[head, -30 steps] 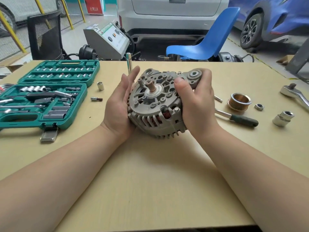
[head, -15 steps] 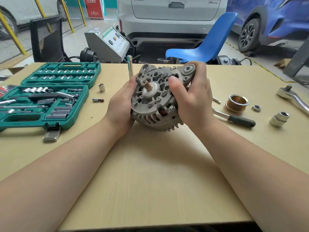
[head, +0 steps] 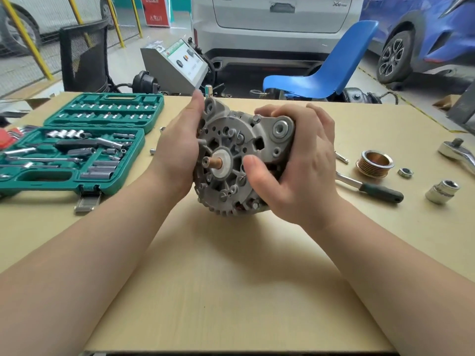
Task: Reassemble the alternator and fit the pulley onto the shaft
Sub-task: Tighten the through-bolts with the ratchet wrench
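Note:
The grey alternator (head: 231, 155) stands on edge on the table, its front face turned toward me and its bare copper-coloured shaft (head: 212, 161) pointing at me. My left hand (head: 177, 152) holds its left side, thumb up over the top ear. My right hand (head: 300, 173) grips the right side, fingers curled over the mounting lug and thumb pressed on the front face. The ribbed pulley (head: 374, 163) lies on the table to the right, with a nut (head: 405, 172) just beyond it.
An open green socket case (head: 77, 145) fills the left of the table (head: 231, 291). A ratchet with a dark handle (head: 370, 187), a large socket (head: 442, 191) and a chrome wrench (head: 460, 155) lie right. Small bits (head: 153, 151) lie beside the case. A blue chair (head: 323, 70) stands behind.
Both hands have turned the alternator so its face and shaft point more toward me, and the mounting lug has swung to the right. My right hand's fingers now wrap over the lug.

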Motion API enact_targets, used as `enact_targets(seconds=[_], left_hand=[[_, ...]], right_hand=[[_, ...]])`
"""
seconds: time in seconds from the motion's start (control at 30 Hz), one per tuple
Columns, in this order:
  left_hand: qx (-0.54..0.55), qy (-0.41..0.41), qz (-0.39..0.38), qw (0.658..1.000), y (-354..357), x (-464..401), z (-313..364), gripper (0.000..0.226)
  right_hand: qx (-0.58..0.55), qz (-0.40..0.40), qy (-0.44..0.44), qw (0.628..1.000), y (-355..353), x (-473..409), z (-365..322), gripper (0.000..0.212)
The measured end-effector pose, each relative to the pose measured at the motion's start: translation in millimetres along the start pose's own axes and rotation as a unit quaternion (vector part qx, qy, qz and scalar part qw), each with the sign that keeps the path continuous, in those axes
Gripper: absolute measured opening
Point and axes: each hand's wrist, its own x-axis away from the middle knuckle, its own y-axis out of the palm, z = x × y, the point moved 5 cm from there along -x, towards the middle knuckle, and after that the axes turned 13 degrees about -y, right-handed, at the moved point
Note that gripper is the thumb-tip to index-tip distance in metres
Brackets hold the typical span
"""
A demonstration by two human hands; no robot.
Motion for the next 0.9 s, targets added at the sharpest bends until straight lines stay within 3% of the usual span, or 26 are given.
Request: enact_targets(seconds=[0.13,0.37,0.53,0.63,0.7,0.77,0.83,0.9], left_hand=[[0.013,0.076,-0.017,0.997,1,6,-2,0.036],[0.054,0.144,-0.109,0.982,-1,14,-7,0.023],[0.015,0.103,-0.091,0.99,-10,3,-5,0.033],[0.01,0.06,-0.058,0.996,-11,2,-6,0.041],[-0.006,0.031,-0.035,0.999,-11,3,-8,0.043],[-0.01,0.015,-0.024,1.0,-13,1,-11,0.046],[-0.003,0.01,-0.024,1.0,-14,-1,-13,0.048],[-0.011,0.007,-0.023,1.0,-15,-3,-14,0.049]], right_hand=[[0.028,0.041,-0.049,0.998,-4,10,-14,0.058],[0.089,0.07,-0.176,0.978,15,20,-46,0.053],[0.128,0.002,-0.187,0.974,25,12,-39,0.056],[0.027,-0.007,-0.181,0.983,14,9,-27,0.06],[-0.055,0.056,-0.087,0.993,-2,9,-5,0.045],[-0.129,0.097,0.131,0.978,-9,17,34,0.034],[-0.227,0.04,0.349,0.908,3,31,63,0.028],[-0.309,-0.052,0.449,0.837,20,44,72,0.021]])
